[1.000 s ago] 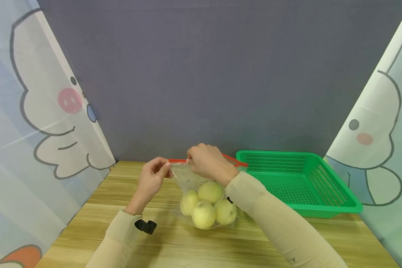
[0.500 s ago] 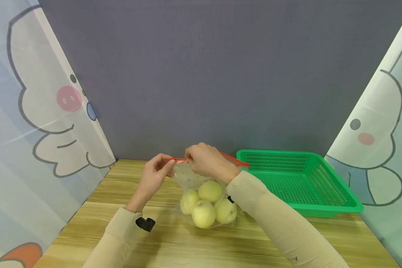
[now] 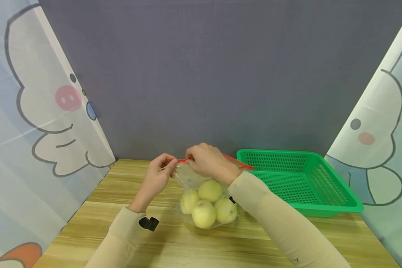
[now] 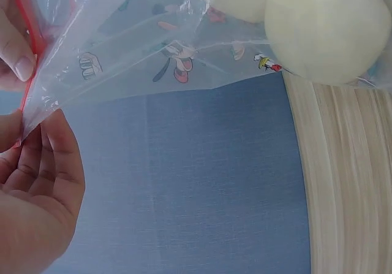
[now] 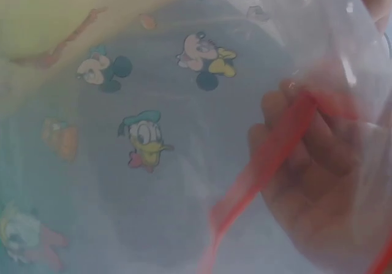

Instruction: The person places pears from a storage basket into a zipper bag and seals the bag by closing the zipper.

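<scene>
A clear zip bag with a red zip strip stands on the table, holding several round pale yellow-green fruits. Thumb and fingers of my left hand pinch the left corner of the strip. Close beside it, my right hand grips the strip with curled fingers, its back toward the head camera. In the left wrist view, cartoon prints show on the bag film. Through the film in the right wrist view, curled fingers lie at the red strip. To the right, the bag's mouth gapes.
A green plastic basket with slotted walls sits right of the bag, near my right forearm. The wooden table ends at a dark grey backdrop. Curtains with cartoon prints hang at both sides.
My left hand has slid slightly right with the bag's corner, closer to my right hand. The strip's right end has shifted outward and down a little. The fruits stay in place.
</scene>
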`<state>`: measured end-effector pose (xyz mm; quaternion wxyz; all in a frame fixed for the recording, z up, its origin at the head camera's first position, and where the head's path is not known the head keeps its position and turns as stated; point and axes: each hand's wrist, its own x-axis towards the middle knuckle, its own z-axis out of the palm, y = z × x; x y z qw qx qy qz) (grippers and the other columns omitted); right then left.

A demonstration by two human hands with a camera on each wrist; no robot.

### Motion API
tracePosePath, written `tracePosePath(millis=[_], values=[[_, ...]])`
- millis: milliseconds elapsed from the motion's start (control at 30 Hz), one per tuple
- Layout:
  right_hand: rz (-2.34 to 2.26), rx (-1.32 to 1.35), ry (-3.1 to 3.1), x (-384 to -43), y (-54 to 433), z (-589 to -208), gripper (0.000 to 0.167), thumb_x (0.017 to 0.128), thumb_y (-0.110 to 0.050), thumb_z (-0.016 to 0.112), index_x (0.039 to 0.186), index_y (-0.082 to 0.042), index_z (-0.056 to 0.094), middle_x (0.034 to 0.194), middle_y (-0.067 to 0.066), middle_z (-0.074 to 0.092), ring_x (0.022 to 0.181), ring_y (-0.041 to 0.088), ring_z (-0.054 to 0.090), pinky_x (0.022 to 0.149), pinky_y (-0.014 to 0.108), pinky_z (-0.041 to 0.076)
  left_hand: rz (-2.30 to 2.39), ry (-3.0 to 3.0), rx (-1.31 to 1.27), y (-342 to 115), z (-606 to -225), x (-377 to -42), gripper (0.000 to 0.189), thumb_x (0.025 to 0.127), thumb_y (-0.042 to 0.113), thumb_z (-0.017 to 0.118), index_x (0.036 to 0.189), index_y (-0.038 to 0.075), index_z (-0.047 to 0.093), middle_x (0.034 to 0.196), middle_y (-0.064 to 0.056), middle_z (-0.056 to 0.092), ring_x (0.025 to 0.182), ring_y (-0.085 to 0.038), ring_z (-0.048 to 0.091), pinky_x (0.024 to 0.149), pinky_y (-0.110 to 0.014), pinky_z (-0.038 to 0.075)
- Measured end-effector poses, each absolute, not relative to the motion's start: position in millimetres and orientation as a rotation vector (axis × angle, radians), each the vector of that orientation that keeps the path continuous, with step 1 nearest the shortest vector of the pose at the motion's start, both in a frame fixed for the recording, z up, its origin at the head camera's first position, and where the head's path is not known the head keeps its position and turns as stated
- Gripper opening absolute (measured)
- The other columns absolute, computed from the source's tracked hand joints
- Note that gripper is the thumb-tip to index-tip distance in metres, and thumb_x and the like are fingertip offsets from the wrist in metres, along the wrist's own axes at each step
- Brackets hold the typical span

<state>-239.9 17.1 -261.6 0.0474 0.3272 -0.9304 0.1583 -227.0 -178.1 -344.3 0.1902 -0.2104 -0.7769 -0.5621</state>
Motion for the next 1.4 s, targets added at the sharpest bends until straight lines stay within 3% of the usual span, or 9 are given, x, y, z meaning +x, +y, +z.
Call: tracePosePath(millis=[433,1400], values=[[0.535,0.961,-2.877,-247,32,-264,0.015,0.101,-0.022,0.064,0.107,-0.014,0.075,0.090,-0.003,0.069,0.066,0.009,0.061,0.058,0.028,0.051,-1.585,-2.195,-0.526,-180,-345,-227,0.014,0.104,0.012,0.058,0.100,0.000,0.066,0.079,-0.014,0.059,0.066,-0.021,0.058,0.060,-0.029,0.055],[0.600,0.908,-2.858,-242,63,-273,0.016,0.101,-0.021,0.063,0.106,-0.013,0.076,0.092,-0.005,0.069,0.070,0.010,0.059,0.062,0.029,0.050,-1.594,-2.219,-0.507,-186,-349,-221,0.016,0.104,0.016,0.059,0.102,0.001,0.066,0.080,-0.014,0.060,0.067,-0.024,0.061,0.063,-0.028,0.055]])
